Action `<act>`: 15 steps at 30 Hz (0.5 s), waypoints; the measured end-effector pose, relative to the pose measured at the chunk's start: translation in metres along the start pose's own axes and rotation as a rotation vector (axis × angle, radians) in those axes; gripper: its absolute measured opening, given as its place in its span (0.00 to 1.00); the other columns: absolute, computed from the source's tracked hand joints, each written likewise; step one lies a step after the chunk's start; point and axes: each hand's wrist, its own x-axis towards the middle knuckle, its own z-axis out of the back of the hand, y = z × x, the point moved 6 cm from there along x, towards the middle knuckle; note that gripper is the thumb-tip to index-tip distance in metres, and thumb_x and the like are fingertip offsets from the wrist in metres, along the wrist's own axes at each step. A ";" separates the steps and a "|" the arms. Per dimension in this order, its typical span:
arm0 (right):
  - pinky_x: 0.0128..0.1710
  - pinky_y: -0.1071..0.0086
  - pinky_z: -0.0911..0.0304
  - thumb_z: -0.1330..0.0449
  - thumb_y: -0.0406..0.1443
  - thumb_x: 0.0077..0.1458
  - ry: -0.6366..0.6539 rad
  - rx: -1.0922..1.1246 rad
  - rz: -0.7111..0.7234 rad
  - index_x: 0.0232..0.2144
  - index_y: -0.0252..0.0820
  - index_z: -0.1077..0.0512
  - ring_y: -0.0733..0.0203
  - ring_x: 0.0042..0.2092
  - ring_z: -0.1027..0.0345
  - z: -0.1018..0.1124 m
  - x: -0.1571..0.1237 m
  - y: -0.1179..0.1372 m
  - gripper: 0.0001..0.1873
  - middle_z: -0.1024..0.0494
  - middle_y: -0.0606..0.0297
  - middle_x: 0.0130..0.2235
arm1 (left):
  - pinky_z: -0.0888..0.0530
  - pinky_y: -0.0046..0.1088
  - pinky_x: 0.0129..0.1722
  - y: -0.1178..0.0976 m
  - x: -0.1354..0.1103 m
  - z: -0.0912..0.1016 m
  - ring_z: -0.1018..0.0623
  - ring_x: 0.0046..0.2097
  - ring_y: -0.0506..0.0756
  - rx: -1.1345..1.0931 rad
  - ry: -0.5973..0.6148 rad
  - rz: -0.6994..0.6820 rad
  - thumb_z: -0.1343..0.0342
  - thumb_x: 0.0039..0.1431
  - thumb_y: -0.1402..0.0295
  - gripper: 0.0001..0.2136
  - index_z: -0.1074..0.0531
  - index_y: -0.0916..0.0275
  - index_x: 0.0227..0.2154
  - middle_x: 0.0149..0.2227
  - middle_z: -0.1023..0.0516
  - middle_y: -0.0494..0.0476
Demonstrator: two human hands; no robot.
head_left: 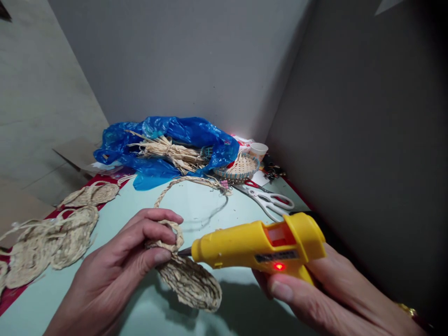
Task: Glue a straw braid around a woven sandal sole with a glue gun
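Note:
My left hand (129,256) pinches a coiled, braided straw piece (192,282) between thumb and fingers. The piece is tilted, its flat oval part hanging to the lower right, with a small loop of braid by my fingertips. From that loop a braided straw cord (171,184) runs back over the table. My right hand (311,289) is wrapped round the handle of a yellow hot glue gun (238,242), whose red light glows. The gun's dark nozzle points left and reaches the straw beside my left thumb. Whether glue is coming out is hidden.
A blue plastic bag (150,163) holding a straw bundle (171,151) lies at the back. Right of it are a woven basket (241,168), a paper cup (259,149) and white-handled scissors (269,200). Several straw soles (52,238) line the left edge. Grey walls stand behind and right.

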 end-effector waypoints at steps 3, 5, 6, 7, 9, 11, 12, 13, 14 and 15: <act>0.14 0.76 0.41 0.39 0.46 0.59 -0.007 -0.014 0.009 0.32 0.59 0.22 0.63 0.21 0.34 0.001 0.001 0.000 0.06 0.25 0.72 0.23 | 0.30 0.21 0.50 -0.001 0.002 0.000 0.29 0.57 0.56 0.005 -0.006 -0.027 0.44 0.62 0.61 0.05 0.25 0.46 0.32 0.49 0.24 0.46; 0.16 0.76 0.39 0.39 0.46 0.59 -0.004 -0.020 0.018 0.32 0.58 0.22 0.63 0.22 0.31 0.001 0.001 0.001 0.07 0.23 0.72 0.25 | 0.29 0.20 0.48 -0.003 0.003 0.000 0.28 0.56 0.55 0.008 -0.006 -0.054 0.44 0.62 0.62 0.04 0.24 0.46 0.33 0.48 0.24 0.46; 0.16 0.77 0.38 0.40 0.46 0.59 -0.002 -0.023 0.022 0.32 0.58 0.22 0.63 0.23 0.31 0.001 0.001 0.002 0.07 0.23 0.72 0.25 | 0.29 0.20 0.48 -0.004 0.003 0.000 0.28 0.56 0.55 0.011 -0.006 -0.061 0.44 0.62 0.62 0.04 0.24 0.46 0.33 0.48 0.24 0.46; 0.17 0.77 0.36 0.40 0.46 0.59 -0.003 -0.028 0.024 0.32 0.57 0.22 0.63 0.23 0.30 0.000 0.001 0.002 0.07 0.23 0.72 0.25 | 0.29 0.19 0.47 -0.004 0.004 0.000 0.28 0.56 0.55 0.013 -0.008 -0.060 0.43 0.62 0.62 0.04 0.24 0.46 0.33 0.49 0.24 0.45; 0.21 0.77 0.32 0.39 0.46 0.59 -0.015 -0.040 0.031 0.32 0.58 0.23 0.63 0.24 0.28 0.000 0.000 0.003 0.07 0.22 0.73 0.26 | 0.28 0.20 0.47 -0.003 0.006 0.001 0.28 0.56 0.54 0.020 -0.024 -0.051 0.44 0.62 0.62 0.04 0.24 0.45 0.33 0.48 0.24 0.45; 0.23 0.78 0.29 0.39 0.46 0.59 -0.033 -0.041 0.051 0.33 0.59 0.23 0.62 0.25 0.27 0.000 0.000 0.003 0.06 0.21 0.75 0.27 | 0.26 0.22 0.46 -0.001 0.007 0.003 0.27 0.56 0.55 0.048 -0.034 -0.075 0.44 0.62 0.61 0.04 0.25 0.45 0.33 0.47 0.24 0.46; 0.23 0.78 0.29 0.40 0.46 0.59 -0.043 -0.039 0.059 0.34 0.60 0.23 0.62 0.26 0.26 0.000 -0.001 0.003 0.06 0.20 0.75 0.28 | 0.25 0.22 0.44 -0.001 0.007 0.004 0.27 0.56 0.56 0.067 -0.040 -0.097 0.44 0.61 0.61 0.04 0.25 0.45 0.32 0.47 0.23 0.46; 0.21 0.78 0.29 0.40 0.47 0.59 -0.053 -0.039 0.066 0.34 0.60 0.23 0.63 0.25 0.26 0.000 -0.001 0.004 0.06 0.20 0.76 0.28 | 0.24 0.23 0.43 0.000 0.007 0.005 0.26 0.56 0.56 0.087 -0.043 -0.119 0.44 0.61 0.61 0.04 0.25 0.44 0.32 0.47 0.23 0.47; 0.20 0.78 0.30 0.40 0.47 0.59 -0.053 -0.038 0.072 0.34 0.60 0.23 0.63 0.25 0.26 0.000 -0.001 0.004 0.06 0.20 0.77 0.28 | 0.24 0.23 0.43 0.001 0.007 0.005 0.26 0.56 0.56 0.105 -0.041 -0.132 0.44 0.61 0.61 0.04 0.26 0.44 0.32 0.47 0.23 0.47; 0.20 0.79 0.30 0.40 0.47 0.60 -0.051 -0.040 0.073 0.34 0.60 0.23 0.63 0.25 0.26 0.000 -0.001 0.004 0.06 0.20 0.77 0.28 | 0.24 0.23 0.43 0.003 0.006 0.006 0.26 0.56 0.56 0.120 -0.038 -0.139 0.44 0.61 0.61 0.04 0.26 0.44 0.33 0.47 0.24 0.47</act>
